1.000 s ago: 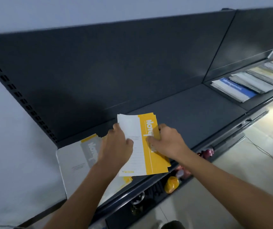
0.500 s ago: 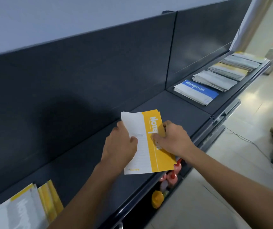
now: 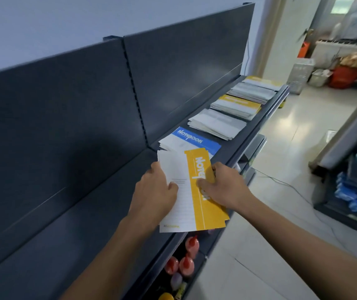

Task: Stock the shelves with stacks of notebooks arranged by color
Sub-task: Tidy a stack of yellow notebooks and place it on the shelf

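left hand (image 3: 154, 191) and right hand (image 3: 223, 185) both grip yellow notebook stack (image 3: 191, 191), fingers curled round edges, above dark shelf (image 3: 99, 204); blue notebook stack (image 3: 191, 141) just beyond.

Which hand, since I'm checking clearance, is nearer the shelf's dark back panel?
Left. The left hand grips the yellow notebooks' white side, toward the back panel; the right hand holds their yellow side out by the shelf's front edge.

The right hand (image 3: 227, 188) covers part of the title on the yellow notebooks (image 3: 209, 215) (only some letters show). At lower centre, bottles (image 3: 186, 265) sit half hidden under the shelf (image 3: 82, 224); the upper-right clutter (image 3: 346, 61) is blurred.
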A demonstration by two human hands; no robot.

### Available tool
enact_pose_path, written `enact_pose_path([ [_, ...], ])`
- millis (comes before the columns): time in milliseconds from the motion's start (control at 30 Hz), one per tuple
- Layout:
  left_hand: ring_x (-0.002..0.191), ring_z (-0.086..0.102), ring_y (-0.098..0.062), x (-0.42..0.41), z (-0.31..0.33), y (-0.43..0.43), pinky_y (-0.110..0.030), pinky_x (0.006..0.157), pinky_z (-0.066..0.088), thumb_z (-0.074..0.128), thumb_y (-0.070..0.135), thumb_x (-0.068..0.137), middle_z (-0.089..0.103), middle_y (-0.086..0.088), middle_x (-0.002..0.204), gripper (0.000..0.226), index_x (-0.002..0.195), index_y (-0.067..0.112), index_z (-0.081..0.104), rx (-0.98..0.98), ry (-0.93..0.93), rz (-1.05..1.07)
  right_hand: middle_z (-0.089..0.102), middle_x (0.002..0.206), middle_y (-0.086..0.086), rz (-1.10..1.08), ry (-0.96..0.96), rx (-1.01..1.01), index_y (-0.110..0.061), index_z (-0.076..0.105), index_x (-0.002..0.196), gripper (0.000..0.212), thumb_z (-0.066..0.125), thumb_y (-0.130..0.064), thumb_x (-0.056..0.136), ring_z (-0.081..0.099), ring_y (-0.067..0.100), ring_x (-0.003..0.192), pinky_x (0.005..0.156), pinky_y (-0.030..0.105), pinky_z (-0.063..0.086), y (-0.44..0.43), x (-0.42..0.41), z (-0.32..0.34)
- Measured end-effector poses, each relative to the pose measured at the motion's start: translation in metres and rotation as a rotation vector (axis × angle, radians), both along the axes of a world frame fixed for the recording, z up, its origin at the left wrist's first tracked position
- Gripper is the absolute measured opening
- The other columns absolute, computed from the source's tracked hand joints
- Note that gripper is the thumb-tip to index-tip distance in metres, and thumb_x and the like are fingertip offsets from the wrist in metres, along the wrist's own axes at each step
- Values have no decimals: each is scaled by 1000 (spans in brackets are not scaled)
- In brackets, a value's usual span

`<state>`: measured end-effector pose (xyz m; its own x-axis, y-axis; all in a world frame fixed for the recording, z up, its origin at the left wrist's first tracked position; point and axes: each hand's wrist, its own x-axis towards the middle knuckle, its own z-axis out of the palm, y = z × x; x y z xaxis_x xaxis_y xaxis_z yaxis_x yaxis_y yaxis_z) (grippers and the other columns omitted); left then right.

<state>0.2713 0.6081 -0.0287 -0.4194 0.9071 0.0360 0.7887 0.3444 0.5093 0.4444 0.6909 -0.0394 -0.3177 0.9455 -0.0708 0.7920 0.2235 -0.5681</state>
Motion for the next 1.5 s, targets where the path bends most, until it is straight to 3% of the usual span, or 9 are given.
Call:
enact_pose_path([
  [67, 90, 52, -18, 14, 2, 30, -33, 71, 42, 55, 38, 93, 56, -2, 121, 45, 130, 21, 37, 8, -4, -41, 60, 90, -4, -37, -10, 2, -17, 53, 102, 36, 64, -48, 87, 59, 20, 82, 54, 29, 38, 25, 17, 3],
  [267, 100, 56, -23, 55, 0, 135, -32, 73, 40, 55, 37, 92, 59, -4, 120, 49, 132, 17, 36, 20, 24, -104, 64, 91, -3, -108, -15, -14, -19, 54, 98, 33, 64, -47, 84, 62, 19, 82, 67, 35, 51, 116, 61, 9],
  [400, 94, 55, -20, 78, -4, 211, -33, 72, 43, 56, 38, 93, 60, -5, 117, 44, 128, 18, 37, 23, 46, -139, 62, 95, -5, -139, -45, -27, -21, 54, 104, 35, 63, -49, 86, 62, 19, 86, 73, 38, 55, 184, 85, 10],
  [500, 99, 59, -24, 96, -6, 261, -39, 76, 53, 56, 38, 94, 59, -7, 117, 46, 129, 16, 36, 8, 42, -146, 64, 100, -4, -164, -37, -36, -22, 55, 109, 37, 62, -50, 86, 63, 20, 90, 78, 42, 57, 231, 103, 7],
  [933, 102, 59, -28, 193, -11, 445, -34, 73, 43, 54, 36, 92, 60, -7, 119, 48, 132, 14, 38, 1, 90, -190, 67, 95, -7, -181, 24, -115, -23, 56, 104, 28, 62, -46, 89, 66, 16, 84, 74, 38, 57, 409, 203, -5],
  [1300, 91, 58, -22, 314, 0, 607, -35, 69, 49, 55, 35, 91, 62, -3, 110, 42, 126, 16, 41, -8, 89, -139, 66, 101, -4, -134, 40, -112, -21, 55, 111, 35, 61, -48, 90, 66, 19, 89, 79, 41, 58, 584, 323, -7],
  [1500, 98, 57, -26, 349, 0, 673, -38, 77, 49, 51, 34, 92, 61, -6, 113, 44, 129, 14, 39, -75, 83, -74, 66, 104, -6, -56, 51, -149, -30, 49, 105, 26, 63, -46, 90, 66, 18, 92, 83, 41, 59, 661, 353, -9],
])
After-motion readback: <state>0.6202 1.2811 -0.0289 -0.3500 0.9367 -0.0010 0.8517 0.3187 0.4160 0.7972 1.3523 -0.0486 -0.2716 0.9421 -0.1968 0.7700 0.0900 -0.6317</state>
